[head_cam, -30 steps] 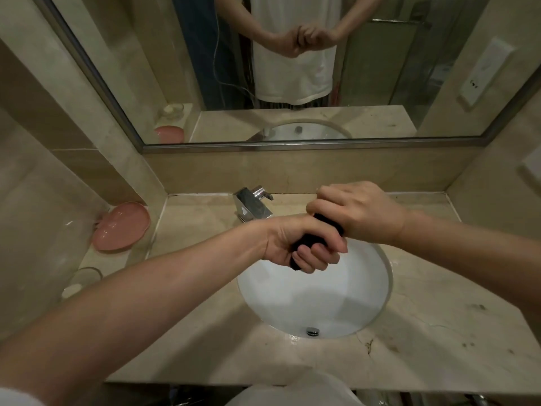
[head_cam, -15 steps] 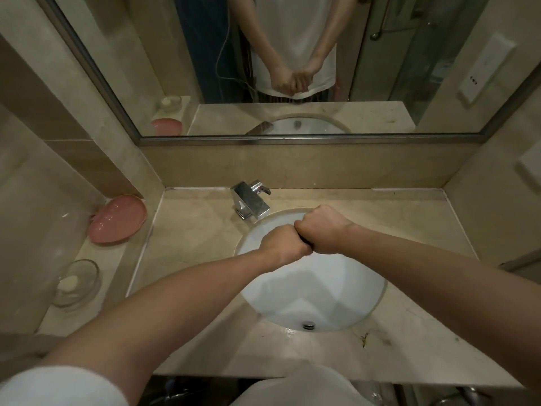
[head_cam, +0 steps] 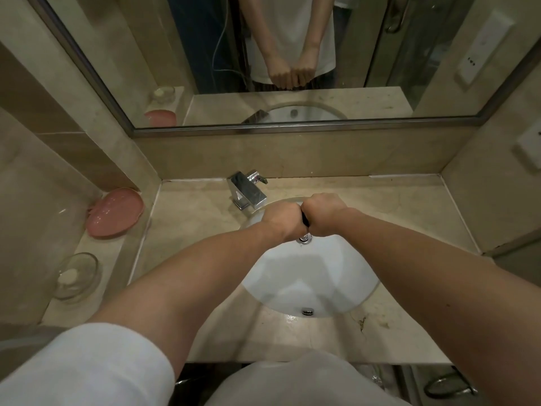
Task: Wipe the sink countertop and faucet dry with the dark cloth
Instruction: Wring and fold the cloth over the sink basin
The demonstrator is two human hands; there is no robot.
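Both hands are balled into fists pressed knuckle to knuckle above the back part of the basin [head_cam: 310,276]: the left hand [head_cam: 283,220] and the right hand [head_cam: 322,213] each clench an end of the dark cloth [head_cam: 305,219], of which only a thin black sliver shows in the seam between them. Compared with a second ago, when the fingers were looser and a good lump of cloth stuck out below the left hand, the cloth is now almost wholly swallowed by the grip, and the arms reach out straighter over the bowl.

By size, going down: one mirror [head_cam: 380,68] across the back wall, reflecting the two fists; one beige stone countertop [head_cam: 190,218]; one white round basin set into it, with a drain [head_cam: 308,311] at its near side and a second metal fitting [head_cam: 304,238] just beneath the fists. One chrome faucet [head_cam: 247,193] stands at the basin's back left edge, near the left hand but apart from it.

On the ledge to the left sit two dishes: a pink dish [head_cam: 115,212], propped against the wall with nothing visible in it, and nearer, a clear glass dish [head_cam: 77,275] holding a small pale bar of soap [head_cam: 68,279].
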